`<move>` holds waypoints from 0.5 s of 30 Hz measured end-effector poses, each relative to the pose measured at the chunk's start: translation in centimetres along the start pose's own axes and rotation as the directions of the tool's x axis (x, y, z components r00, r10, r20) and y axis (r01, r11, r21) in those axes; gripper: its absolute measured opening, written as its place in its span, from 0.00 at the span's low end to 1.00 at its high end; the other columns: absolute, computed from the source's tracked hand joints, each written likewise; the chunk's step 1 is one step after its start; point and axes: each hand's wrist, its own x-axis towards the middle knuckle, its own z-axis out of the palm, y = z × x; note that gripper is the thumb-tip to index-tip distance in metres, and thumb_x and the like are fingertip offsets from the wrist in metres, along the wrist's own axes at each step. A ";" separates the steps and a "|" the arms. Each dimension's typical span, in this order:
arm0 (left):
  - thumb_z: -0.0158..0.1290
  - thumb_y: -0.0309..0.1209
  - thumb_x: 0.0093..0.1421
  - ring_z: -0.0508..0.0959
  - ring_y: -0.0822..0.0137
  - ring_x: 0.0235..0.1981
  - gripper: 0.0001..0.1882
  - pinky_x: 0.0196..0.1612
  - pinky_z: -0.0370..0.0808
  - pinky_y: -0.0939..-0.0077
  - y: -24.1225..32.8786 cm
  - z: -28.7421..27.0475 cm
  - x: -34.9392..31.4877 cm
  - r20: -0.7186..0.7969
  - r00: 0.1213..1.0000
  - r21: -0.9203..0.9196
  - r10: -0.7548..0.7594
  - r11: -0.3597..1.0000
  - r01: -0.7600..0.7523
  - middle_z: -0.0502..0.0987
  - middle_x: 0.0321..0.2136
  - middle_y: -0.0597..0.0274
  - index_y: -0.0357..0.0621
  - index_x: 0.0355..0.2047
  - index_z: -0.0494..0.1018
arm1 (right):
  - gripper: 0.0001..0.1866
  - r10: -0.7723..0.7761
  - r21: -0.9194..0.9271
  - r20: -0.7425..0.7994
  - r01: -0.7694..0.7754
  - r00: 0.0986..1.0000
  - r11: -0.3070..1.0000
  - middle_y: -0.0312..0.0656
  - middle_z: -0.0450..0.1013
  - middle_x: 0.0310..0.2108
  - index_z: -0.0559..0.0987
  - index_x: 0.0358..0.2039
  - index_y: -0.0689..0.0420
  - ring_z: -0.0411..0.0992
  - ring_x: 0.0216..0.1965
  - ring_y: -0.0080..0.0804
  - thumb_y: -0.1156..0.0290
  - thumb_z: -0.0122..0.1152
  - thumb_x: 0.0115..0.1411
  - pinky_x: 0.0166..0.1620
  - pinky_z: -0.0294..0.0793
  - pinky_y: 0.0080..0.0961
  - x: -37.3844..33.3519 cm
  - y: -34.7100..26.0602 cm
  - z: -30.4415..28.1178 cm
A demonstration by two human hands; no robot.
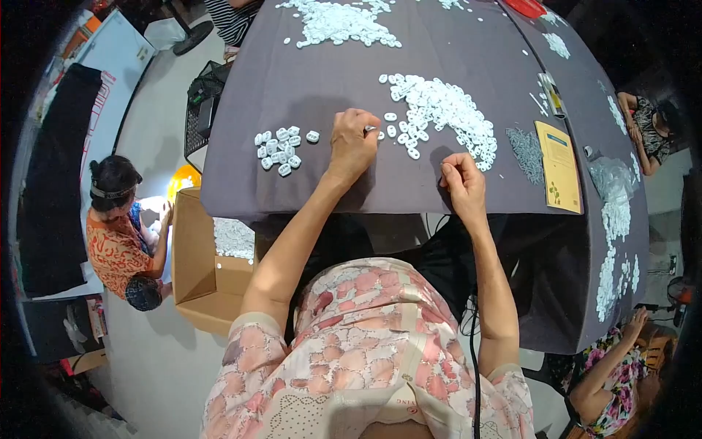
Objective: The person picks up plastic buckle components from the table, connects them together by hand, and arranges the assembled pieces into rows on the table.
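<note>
My left hand is closed over the cloth, with a small pale object at its fingertips that is too small to name. Closed in a pinch, my right hand is at the lower edge of a large heap of white oval plastic pieces; anything between its fingers is hidden. A few loose white pieces lie between the left fingertips and that heap. Left of my left hand sits a small group of similar white pieces, showing slots or holes, with a single one beside it.
A grey cloth covers the table. To the right are a pile of small grey screw-like parts, a yellow booklet and a clear plastic bag. Another white pile lies far off. A cardboard box stands at left; people sit around.
</note>
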 end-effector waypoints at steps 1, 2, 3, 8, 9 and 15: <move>0.55 0.24 0.47 0.71 0.58 0.38 0.04 0.42 0.68 0.68 0.0 0.1 0.2 0.025 1.000 0.052 0.002 0.999 -0.003 0.74 0.34 0.61 0.45 0.26 0.75 | 0.04 -0.002 -0.007 -0.002 0.002 1.000 1.000 0.34 0.68 0.18 0.71 0.29 0.62 0.67 0.20 0.17 0.75 0.50 0.58 0.25 0.66 0.16 0.0 0.1 0.0; 0.55 0.24 0.47 0.71 0.58 0.38 0.04 0.42 0.68 0.68 0.0 0.3 0.3 0.027 1.000 0.053 0.003 0.999 -0.005 0.74 0.34 0.61 0.45 0.26 0.75 | 0.04 -0.004 -0.014 -0.004 0.004 1.000 1.000 0.34 0.69 0.18 0.71 0.28 0.62 0.67 0.20 0.18 0.75 0.50 0.58 0.25 0.66 0.16 -0.1 0.2 0.1; 0.55 0.25 0.47 0.70 0.59 0.39 0.05 0.43 0.67 0.67 0.2 0.7 0.3 0.039 0.999 0.058 0.019 0.998 -0.021 0.74 0.34 0.61 0.46 0.27 0.75 | 0.04 -0.003 -0.012 -0.006 0.003 1.000 1.000 0.34 0.69 0.18 0.71 0.28 0.62 0.67 0.20 0.18 0.75 0.50 0.58 0.25 0.66 0.16 0.0 0.1 0.2; 0.57 0.28 0.46 0.68 0.60 0.43 0.07 0.46 0.63 0.62 1.8 1.6 0.0 0.101 0.995 0.191 -0.001 0.981 -0.018 0.73 0.36 0.63 0.49 0.28 0.76 | 0.04 -0.009 0.015 -0.009 0.009 1.000 1.000 0.34 0.69 0.19 0.71 0.29 0.62 0.67 0.20 0.18 0.75 0.50 0.58 0.25 0.66 0.17 0.1 0.2 0.3; 0.58 0.28 0.46 0.68 0.60 0.43 0.07 0.46 0.62 0.61 2.0 1.6 -0.2 0.109 0.994 0.167 0.002 0.986 -0.020 0.73 0.37 0.63 0.49 0.28 0.77 | 0.04 -0.008 0.014 -0.012 0.008 1.000 1.000 0.34 0.69 0.19 0.71 0.29 0.62 0.67 0.20 0.18 0.75 0.50 0.58 0.25 0.66 0.17 0.0 0.1 0.2; 0.58 0.29 0.46 0.68 0.59 0.42 0.08 0.46 0.63 0.62 1.4 0.8 -0.3 0.098 0.995 0.056 0.035 0.998 -0.041 0.72 0.37 0.62 0.47 0.30 0.76 | 0.05 -0.019 -0.032 -0.015 0.018 1.000 0.999 0.35 0.69 0.20 0.71 0.29 0.62 0.68 0.20 0.18 0.74 0.50 0.58 0.25 0.66 0.17 0.2 0.0 0.0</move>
